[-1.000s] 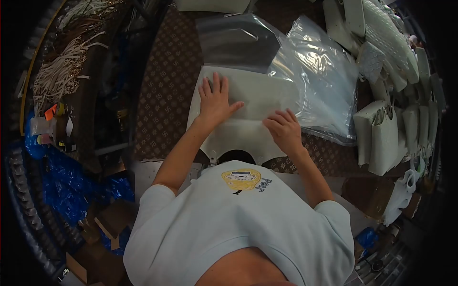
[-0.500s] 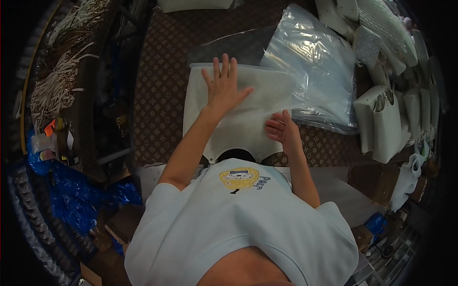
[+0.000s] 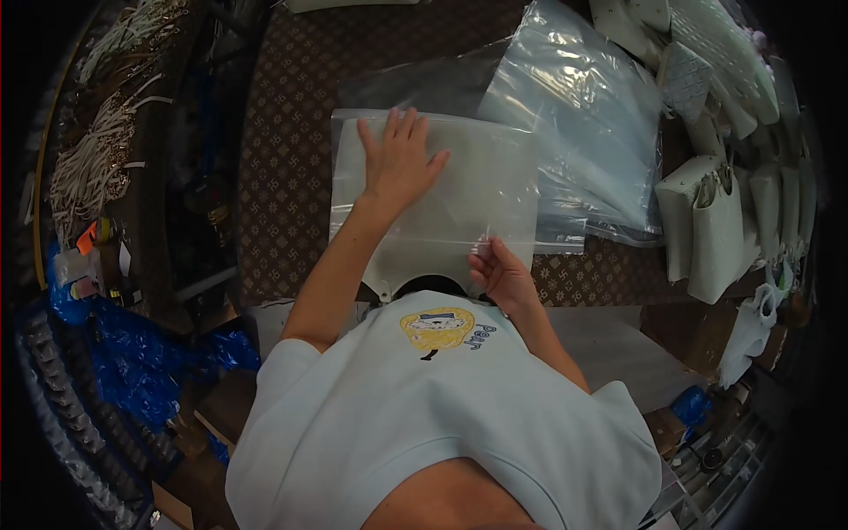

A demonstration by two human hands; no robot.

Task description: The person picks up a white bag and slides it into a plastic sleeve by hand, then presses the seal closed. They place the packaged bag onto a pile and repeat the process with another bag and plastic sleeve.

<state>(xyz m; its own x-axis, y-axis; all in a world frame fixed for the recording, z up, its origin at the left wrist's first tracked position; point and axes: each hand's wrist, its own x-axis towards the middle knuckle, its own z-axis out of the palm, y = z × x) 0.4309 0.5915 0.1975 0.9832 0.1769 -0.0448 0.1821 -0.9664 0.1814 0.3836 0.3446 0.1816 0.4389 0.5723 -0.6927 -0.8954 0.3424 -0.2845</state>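
A white handbag (image 3: 477, 190) lies flat on the patterned table (image 3: 291, 168) under a clear plastic bag (image 3: 349, 155) that now covers most of it. My left hand (image 3: 397, 159) presses flat on top of the plastic, fingers spread. My right hand (image 3: 496, 269) pinches the near edge of the plastic bag at its lower right. The bag's curved handle end (image 3: 387, 287) sticks out at the near table edge.
A pile of clear plastic bags (image 3: 583, 115) lies to the right. Several white handbags (image 3: 707, 221) stand along the right side. White cords and straps (image 3: 97, 150) fill a bin at the left. Blue plastic (image 3: 124, 353) and boxes sit on the floor.
The clear plastic bag has been drawn toward me over the white handbag. My right hand moved nearer with its edge, and my left hand shifted slightly left on top.
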